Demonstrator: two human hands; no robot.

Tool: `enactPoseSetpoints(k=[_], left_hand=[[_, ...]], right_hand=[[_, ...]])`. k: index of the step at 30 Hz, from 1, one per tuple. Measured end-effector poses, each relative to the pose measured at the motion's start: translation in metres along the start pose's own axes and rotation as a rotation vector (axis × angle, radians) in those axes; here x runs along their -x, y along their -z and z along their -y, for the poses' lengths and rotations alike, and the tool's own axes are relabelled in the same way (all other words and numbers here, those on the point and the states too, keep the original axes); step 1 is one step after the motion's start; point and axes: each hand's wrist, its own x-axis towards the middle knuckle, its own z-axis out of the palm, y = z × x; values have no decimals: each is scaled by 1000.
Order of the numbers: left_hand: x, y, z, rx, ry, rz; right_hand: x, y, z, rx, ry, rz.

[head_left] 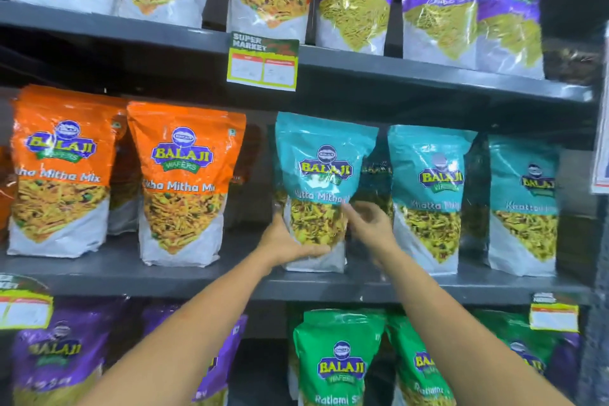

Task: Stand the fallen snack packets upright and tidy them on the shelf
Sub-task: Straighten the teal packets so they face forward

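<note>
1. Head view: grey middle shelf [204, 277], w/ orange packets [184, 184] left, teal packets [428, 198] right.
2. Teal Khatta Mitha packet [324, 175] upright, mid-shelf.
3. Left hand [290, 241] gripping its lower left edge.
4. Right hand [370, 224] fingers spread loose, touching its right side.

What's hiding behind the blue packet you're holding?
Another dark packet peeks out behind the teal packet, at its right edge. The rest is covered, so I cannot tell what else is there.

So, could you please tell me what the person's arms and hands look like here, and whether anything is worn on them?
Both forearms are bare as far as the frame shows: no sleeves, watch or bracelets. The left hand and right hand are ungloved, and no rings are discernible, though motion blur limits detail.
</note>
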Motion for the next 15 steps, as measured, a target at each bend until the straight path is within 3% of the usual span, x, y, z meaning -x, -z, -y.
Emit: enactPoseSetpoints(k=[4,12,15], left_hand=[[1,-16,-5,-9,-11,-111],[-2,-15,-5,-64,51,-104],[-1,-12,-3,-91,64,-79]], right_hand=[[-49,6,55,-326,-100,-13],[-85,-8,112,-533,-69,-215],[-86,-9,113,-479,-74,-154]])
